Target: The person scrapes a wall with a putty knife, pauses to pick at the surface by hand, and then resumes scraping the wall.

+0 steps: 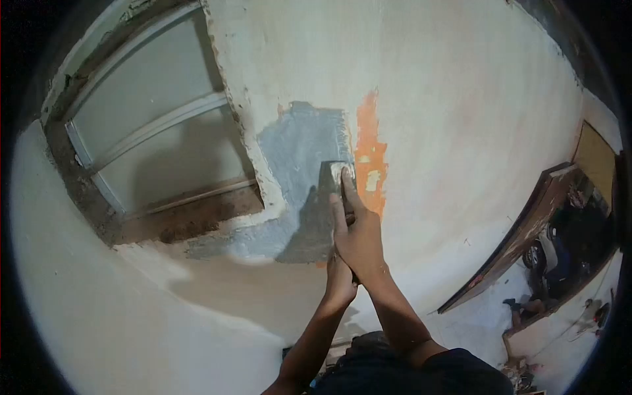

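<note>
Right hand (pixel 359 234): wrapped around the handle of a scraper (pixel 337 181), forefinger laid along it; blade flat against the wall (pixel 461 118). Left hand (pixel 339 280): closed around the lower handle, just beneath the right. Scraper: at the right edge of a grey patch (pixel 299 148), beside an orange strip (pixel 370 155). Wall: pale, rough plaster. Window (pixel 158 131): upper left, crumbling frame. Doorway (pixel 559 237): lower right, dark.
</note>
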`<state>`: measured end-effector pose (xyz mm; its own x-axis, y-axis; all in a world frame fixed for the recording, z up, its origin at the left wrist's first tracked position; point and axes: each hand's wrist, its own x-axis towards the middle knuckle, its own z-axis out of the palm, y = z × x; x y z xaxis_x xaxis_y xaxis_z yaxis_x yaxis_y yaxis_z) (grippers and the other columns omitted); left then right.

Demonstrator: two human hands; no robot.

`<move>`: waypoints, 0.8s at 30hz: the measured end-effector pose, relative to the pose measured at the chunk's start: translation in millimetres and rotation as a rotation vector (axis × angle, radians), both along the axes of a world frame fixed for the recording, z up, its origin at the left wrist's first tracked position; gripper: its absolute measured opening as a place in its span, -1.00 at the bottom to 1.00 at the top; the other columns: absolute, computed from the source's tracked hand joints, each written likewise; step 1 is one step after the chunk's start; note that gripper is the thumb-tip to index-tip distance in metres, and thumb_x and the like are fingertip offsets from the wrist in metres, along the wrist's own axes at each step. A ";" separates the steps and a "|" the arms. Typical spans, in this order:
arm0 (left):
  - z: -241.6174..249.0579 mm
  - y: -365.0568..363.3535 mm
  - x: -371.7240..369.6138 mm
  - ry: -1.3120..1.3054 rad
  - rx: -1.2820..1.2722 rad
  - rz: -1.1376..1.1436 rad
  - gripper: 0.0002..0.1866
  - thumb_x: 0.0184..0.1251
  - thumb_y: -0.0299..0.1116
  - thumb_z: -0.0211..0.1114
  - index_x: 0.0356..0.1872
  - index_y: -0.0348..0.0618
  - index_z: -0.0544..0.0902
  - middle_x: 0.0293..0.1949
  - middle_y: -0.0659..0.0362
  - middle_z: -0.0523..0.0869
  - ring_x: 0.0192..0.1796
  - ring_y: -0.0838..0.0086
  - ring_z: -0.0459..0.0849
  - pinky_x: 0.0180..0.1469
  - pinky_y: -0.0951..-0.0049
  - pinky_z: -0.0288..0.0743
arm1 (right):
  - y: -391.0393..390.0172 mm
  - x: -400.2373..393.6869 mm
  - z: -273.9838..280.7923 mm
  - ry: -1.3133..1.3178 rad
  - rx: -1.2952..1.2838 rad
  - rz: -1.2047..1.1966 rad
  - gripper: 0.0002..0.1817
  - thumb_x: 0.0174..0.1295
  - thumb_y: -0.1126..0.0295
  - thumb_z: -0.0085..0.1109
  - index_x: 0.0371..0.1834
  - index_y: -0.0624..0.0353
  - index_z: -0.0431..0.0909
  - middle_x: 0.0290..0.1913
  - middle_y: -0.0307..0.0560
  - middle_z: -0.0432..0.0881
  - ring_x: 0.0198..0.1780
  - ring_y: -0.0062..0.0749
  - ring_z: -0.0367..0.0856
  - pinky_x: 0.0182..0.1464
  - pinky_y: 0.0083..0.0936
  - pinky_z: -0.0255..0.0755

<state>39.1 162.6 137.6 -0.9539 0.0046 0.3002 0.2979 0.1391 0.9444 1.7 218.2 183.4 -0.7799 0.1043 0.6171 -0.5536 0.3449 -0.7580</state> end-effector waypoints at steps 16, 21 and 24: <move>-66.0 20.8 -29.7 -0.328 0.746 -0.194 -0.59 0.54 -0.14 -0.08 0.22 -0.19 0.34 0.05 0.15 0.53 0.07 0.41 0.56 0.09 0.33 0.51 | 12.9 -12.5 -27.3 -0.098 0.070 -0.166 -0.55 0.39 0.34 0.03 0.35 0.05 0.36 -0.65 0.21 0.47 -0.64 -0.38 0.51 -0.49 -0.49 0.39; -53.6 23.1 -26.8 -0.419 0.965 -0.232 -0.60 0.54 -0.15 -0.09 0.22 -0.16 0.36 0.07 0.17 0.52 0.09 0.42 0.56 0.09 0.33 0.52 | 14.4 -14.9 -29.4 -0.108 0.071 -0.118 -0.54 0.38 0.35 0.05 0.35 0.07 0.35 -0.64 0.24 0.47 -0.66 -0.40 0.47 -0.49 -0.50 0.38; -57.0 23.7 -33.0 -0.435 0.924 -0.207 -0.60 0.54 -0.17 -0.08 0.23 -0.16 0.35 0.05 0.17 0.53 0.07 0.42 0.58 0.07 0.35 0.53 | 14.8 -16.8 -24.5 -0.129 0.042 -0.081 -0.50 0.38 0.34 0.01 0.40 0.01 0.27 -0.63 0.27 0.46 -0.60 0.06 0.53 -0.46 -0.30 0.40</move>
<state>6.1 186.3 80.6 -0.9873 0.1237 -0.0993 -0.1580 -0.7080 0.6883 -15.1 233.0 158.9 -0.8430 0.1466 0.5175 -0.4216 0.4175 -0.8050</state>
